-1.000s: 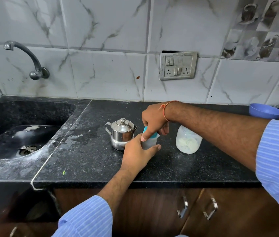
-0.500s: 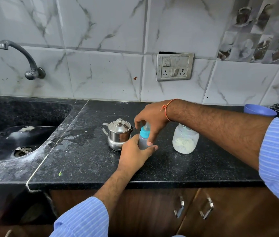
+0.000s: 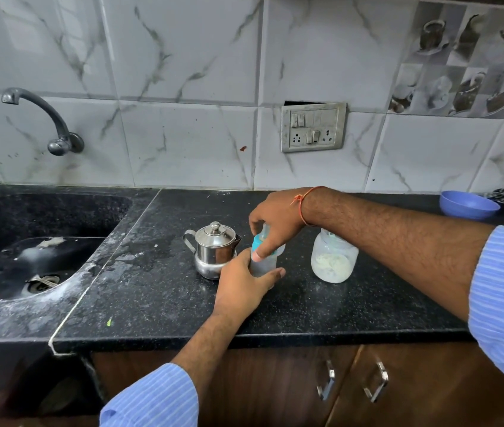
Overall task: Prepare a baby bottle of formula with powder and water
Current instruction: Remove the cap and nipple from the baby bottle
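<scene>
Marbled wall tiles are backing a black speckled desk (image 3: 321, 306) where the baby bottle (image 3: 263, 262) is standing upright, the left hand (image 3: 244, 283) wrapping its fingers round the body while the right hand (image 3: 277, 224) is pinching the blue collar; a steel kettle (image 3: 213, 249) is sitting just left of the fingers, a powder jar (image 3: 334, 258) to their right

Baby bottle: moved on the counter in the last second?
No. Baby bottle stands at the same spot between steel pot and powder jar, gaps unchanged.
</scene>
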### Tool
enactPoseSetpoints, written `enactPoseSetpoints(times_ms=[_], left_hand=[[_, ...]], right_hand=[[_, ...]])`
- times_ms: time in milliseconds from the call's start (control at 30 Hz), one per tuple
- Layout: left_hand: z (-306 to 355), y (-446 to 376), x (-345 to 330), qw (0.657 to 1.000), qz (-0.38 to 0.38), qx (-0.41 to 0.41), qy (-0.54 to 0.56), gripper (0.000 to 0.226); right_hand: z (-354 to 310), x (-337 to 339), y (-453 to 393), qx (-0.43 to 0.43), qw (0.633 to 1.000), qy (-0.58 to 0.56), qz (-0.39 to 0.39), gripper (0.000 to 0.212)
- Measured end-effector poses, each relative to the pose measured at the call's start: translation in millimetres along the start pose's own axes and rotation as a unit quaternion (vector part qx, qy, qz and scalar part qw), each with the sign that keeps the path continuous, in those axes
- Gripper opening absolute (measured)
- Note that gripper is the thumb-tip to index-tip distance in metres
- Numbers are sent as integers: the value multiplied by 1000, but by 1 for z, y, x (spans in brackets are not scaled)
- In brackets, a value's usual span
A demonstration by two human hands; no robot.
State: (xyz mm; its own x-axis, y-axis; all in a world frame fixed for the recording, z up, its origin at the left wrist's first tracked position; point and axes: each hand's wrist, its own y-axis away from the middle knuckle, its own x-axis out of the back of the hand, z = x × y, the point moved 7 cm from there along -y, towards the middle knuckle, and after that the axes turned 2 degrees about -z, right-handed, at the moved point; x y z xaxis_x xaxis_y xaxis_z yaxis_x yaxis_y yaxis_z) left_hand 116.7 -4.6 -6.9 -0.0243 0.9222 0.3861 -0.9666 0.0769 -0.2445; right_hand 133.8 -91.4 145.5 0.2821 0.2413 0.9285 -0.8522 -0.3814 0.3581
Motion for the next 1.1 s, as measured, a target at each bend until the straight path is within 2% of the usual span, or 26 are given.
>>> enactPoseSetpoints(times_ms=[67, 133, 267, 333, 400, 567, 700, 767, 867, 933, 1000, 1100], left_hand=[[-1, 0, 0, 1000, 2, 1, 4, 41], [-3, -1, -1, 1000, 1, 1, 7, 41], [-3, -2, -1, 1000, -2, 2, 4, 42], [-2, -1, -1, 1000, -1, 2, 3, 43], [0, -1, 0, 1000, 0, 1, 3, 43], [-2, 0, -1, 1000, -7, 6, 9, 43], [-2, -2, -1, 1000, -2, 4, 0, 46], [-3, -2, -2, 1000, -1, 3, 7, 46], [-4, -3, -2, 1000, -5, 5, 7, 43], [-4, -3, -2, 1000, -3, 5, 7, 41], [-4, -3, -2, 1000, -3, 4, 3, 41], [-3, -2, -2, 1000, -1, 6, 3, 44]], right_hand=[[5, -1, -14, -18, 998, 36, 46, 36], [7, -4, -28, -56, 988, 103, 101, 35], [7, -6, -28, -36, 994, 86, 50, 32], [8, -3, -24, -30, 994, 83, 64, 37], [7, -4, -21, -5, 998, 53, 41, 45], [3, -1, -19, 57, 996, 58, 25, 44], [7, -1, -13, 20, 999, 26, 28, 53], [9, -4, -14, 9, 1000, 11, 21, 47], [5, -4, -15, 39, 999, 14, 15, 35], [3, -2, -14, 58, 998, 5, 17, 43], [4, -1, -12, 42, 999, 3, 31, 50], [7, -3, -13, 13, 999, 16, 40, 49]])
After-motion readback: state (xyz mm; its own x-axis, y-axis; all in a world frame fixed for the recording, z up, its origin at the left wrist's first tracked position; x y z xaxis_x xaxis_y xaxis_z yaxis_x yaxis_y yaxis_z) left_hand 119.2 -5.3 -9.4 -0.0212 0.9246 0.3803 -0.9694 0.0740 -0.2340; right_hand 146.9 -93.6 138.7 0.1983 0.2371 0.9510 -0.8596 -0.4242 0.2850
